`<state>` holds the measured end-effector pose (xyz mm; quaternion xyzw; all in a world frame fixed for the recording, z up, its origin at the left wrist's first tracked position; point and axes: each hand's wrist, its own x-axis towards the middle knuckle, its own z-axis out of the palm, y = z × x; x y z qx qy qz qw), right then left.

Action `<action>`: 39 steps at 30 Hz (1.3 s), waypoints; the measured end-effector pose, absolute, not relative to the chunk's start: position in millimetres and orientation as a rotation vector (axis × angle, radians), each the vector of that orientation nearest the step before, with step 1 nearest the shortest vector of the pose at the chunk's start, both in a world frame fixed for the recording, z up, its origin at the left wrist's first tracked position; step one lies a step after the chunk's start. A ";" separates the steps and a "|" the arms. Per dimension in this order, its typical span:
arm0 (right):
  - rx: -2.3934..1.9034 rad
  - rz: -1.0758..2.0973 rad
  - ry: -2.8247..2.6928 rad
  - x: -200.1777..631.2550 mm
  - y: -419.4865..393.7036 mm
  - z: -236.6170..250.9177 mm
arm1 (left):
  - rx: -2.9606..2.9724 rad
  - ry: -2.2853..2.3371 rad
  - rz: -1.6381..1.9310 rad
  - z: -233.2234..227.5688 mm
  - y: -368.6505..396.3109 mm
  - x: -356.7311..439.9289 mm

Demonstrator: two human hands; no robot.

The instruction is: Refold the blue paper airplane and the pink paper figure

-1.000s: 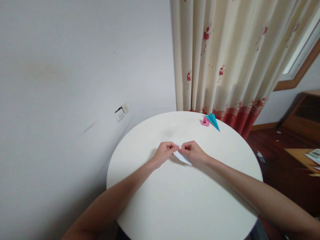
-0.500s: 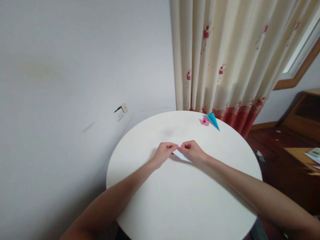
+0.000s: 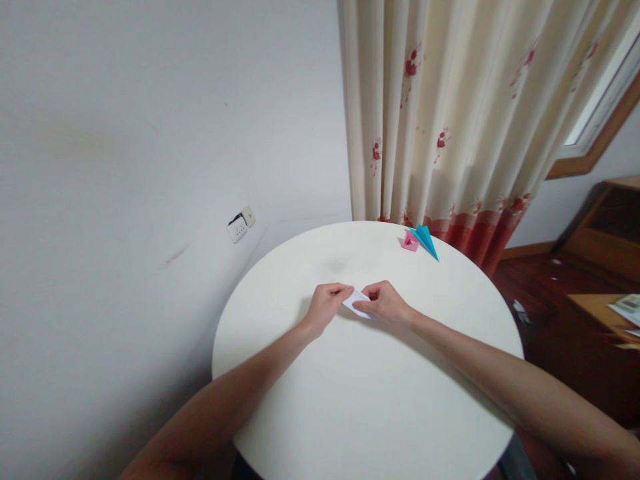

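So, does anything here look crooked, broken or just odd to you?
Yes, one thing: the wall socket left of the round table hangs tilted, with a dark gap behind it, as if pulled loose. Otherwise both hands, left hand and right hand, pinch a small white paper.

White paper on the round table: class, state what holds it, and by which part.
Both hands pinch the folded white paper: the left hand at its left end, the right hand at its right end, low over the round table.
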<state>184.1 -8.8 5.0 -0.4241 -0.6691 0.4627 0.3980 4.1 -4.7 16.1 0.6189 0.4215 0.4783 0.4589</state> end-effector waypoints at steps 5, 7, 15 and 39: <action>-1.069 1.201 -1.614 187.2 -3.1 5.0 | 1.456 1.027 1.203 14.4 -1.8 2.2; -1.072 1.168 -1.553 188.6 0.2 4.2 | 1.428 1.039 1.218 12.7 0.4 0.7; -1.047 1.114 -1.428 196.7 8.8 4.2 | 1.499 1.050 1.026 10.6 1.4 0.2; -0.992 0.979 -1.505 180.3 1.3 -6.1 | 1.435 1.011 1.179 10.5 -6.7 10.1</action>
